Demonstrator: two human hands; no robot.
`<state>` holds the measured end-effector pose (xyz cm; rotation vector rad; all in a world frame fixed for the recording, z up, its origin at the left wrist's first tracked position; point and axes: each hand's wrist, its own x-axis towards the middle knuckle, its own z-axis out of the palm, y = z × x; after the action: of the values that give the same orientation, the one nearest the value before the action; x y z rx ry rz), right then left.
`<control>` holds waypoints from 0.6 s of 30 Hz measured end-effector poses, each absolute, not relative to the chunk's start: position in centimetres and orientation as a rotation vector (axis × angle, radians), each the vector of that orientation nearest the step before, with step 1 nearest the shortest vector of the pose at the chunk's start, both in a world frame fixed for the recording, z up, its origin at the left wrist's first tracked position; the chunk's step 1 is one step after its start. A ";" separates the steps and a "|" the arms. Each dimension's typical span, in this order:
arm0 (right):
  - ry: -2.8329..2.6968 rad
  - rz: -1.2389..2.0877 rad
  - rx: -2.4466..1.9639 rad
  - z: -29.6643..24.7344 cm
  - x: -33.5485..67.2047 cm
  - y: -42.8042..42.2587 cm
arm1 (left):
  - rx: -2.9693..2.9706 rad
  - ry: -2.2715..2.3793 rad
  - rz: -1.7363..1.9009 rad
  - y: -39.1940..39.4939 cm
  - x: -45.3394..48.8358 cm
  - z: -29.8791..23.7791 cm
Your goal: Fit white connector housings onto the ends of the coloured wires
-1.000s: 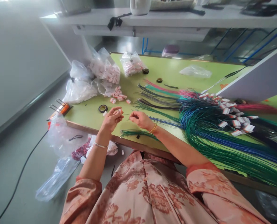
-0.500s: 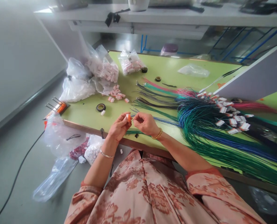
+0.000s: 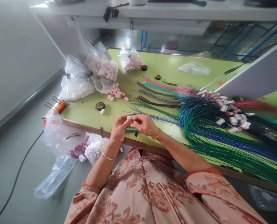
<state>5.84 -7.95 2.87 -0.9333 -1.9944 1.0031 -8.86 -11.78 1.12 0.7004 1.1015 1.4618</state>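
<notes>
My left hand point(image 3: 120, 127) is closed on a small white and orange connector housing point(image 3: 128, 118), held up over the table's front edge. Right against it, my right hand point(image 3: 146, 125) pinches with thumb and forefinger at the connector's side; what lies between those fingertips, perhaps a wire end, is too small to make out. Green wires point(image 3: 132, 130) lie on the table just below my hands. Blue wires point(image 3: 160, 117) run behind my right hand into a large bundle. Many similar connectors point(image 3: 237, 118) sit on the bundle at the right.
Loose connectors point(image 3: 116, 92) lie beside plastic bags point(image 3: 105, 70) at the back left. A black tape roll point(image 3: 100, 106) and a white connector point(image 3: 102, 111) are left of my hands. An orange pronged holder point(image 3: 59, 106) stands at the table's left corner. Bags hang below the edge.
My right hand has come closer to my left, its fingertips now at the connector. The connector has turned, showing more white and less orange. The view has shifted slightly.
</notes>
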 end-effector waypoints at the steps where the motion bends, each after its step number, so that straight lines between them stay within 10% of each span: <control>1: -2.013 0.995 -0.916 2.8 5.9 -8.0 | 0.691 1.099 1.472 -11.9 -8.9 1.2; 18: -2.111 0.914 -1.102 2.1 8.7 -3.4 | 0.648 1.139 1.490 -12.8 -8.9 0.9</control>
<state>8.68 -3.42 2.14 -1.1024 -2.1110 0.9144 -8.88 -12.77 0.88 0.6478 1.1391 1.4905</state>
